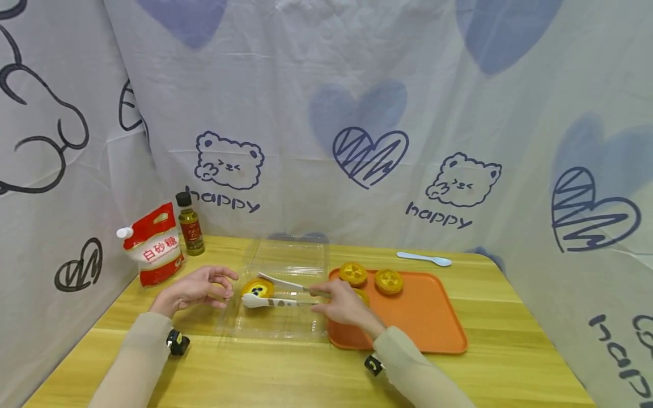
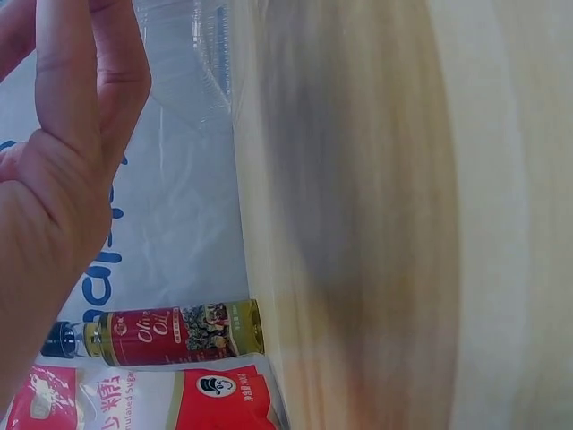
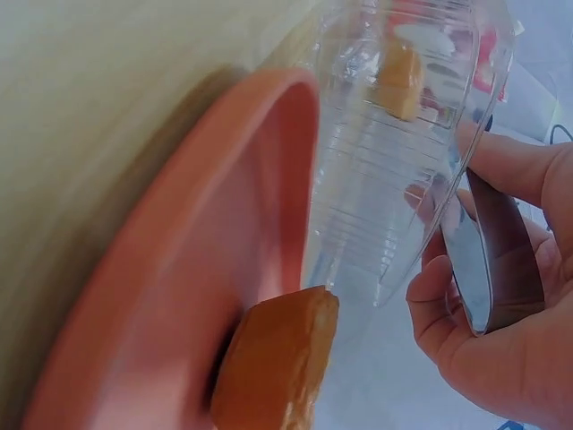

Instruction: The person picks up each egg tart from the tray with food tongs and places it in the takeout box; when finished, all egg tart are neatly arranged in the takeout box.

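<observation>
The right hand [image 1: 343, 304] grips 1 pair of tongs [image 1: 285, 302], the 2 arms straddling 1 tart [image 1: 255, 287] in the clear container [image 1: 285, 327]; whether they touch it, I cannot tell. The left hand [image 1: 200, 288], loosely bent, holds nothing beside the container. Only the left wrist view makes the bottle's [image 2: 179, 334] "Olive Oil" label readable. 3 more tarts [image 1: 389, 282] sit on 1 orange tray [image 1: 418, 317].

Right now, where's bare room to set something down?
Free: right side of the orange tray, beyond its tarts; wood-grain table right of that tray, and between the sleeves in front of the clear plastic container.
Crowded: the container, with another tart and tongs; back left, with white sugar pouch and olive oil bottle.
</observation>
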`<state>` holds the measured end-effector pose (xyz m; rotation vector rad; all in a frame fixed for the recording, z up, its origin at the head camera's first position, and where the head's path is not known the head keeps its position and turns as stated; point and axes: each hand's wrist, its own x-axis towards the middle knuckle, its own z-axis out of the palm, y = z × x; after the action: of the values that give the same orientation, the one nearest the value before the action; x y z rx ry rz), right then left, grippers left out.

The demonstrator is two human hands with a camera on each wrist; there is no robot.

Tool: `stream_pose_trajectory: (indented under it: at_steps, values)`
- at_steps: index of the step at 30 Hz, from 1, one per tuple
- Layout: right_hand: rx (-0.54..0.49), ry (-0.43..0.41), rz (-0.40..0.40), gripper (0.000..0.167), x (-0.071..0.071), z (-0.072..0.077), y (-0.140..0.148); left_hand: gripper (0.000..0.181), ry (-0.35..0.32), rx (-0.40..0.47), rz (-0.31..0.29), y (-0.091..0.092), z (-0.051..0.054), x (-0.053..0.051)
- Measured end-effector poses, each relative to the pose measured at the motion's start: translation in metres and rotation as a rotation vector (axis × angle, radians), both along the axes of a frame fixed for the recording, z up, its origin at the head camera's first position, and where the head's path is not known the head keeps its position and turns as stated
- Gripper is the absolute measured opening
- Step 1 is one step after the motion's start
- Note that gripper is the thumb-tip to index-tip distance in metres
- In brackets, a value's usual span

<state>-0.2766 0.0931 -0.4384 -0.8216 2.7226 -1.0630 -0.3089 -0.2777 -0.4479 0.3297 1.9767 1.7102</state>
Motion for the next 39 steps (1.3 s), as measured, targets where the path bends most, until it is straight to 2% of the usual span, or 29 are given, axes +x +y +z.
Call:
stream_pose_trajectory:
  at_steps: [10, 15, 22, 29, 34, 39]
  values:
    - [0.023, 0.019, 0.013, 0.045, -0.003, -0.003, -0.010, 0.056, 0.012, -0.003, -0.003, 0.000, -0.001, -0.001]
    - [0.066, 0.064, 0.011, 0.049, -0.002, 0.001, -0.005, 0.055, 0.005, -0.003, -0.006, -0.001, -0.001, -0.001]
    - [0.079, 0.073, 0.014, 0.048, -0.001, 0.008, 0.000, 0.056, 0.001, -0.001, -0.007, -0.001, -0.001, -0.002]
    - [0.030, 0.063, 0.014, 0.043, 0.000, 0.001, -0.001, 0.056, 0.003, -0.001, -0.005, -0.002, -0.002, -0.001]
    - [0.047, 0.106, -0.014, 0.042, 0.001, -0.005, 0.000, 0.056, 0.002, 0.000, -0.006, -0.002, -0.002, -0.001]
    - [0.061, 0.151, -0.007, 0.042, 0.000, -0.007, -0.001, 0.058, 0.000, 0.002, -0.003, -0.002, -0.003, -0.001]
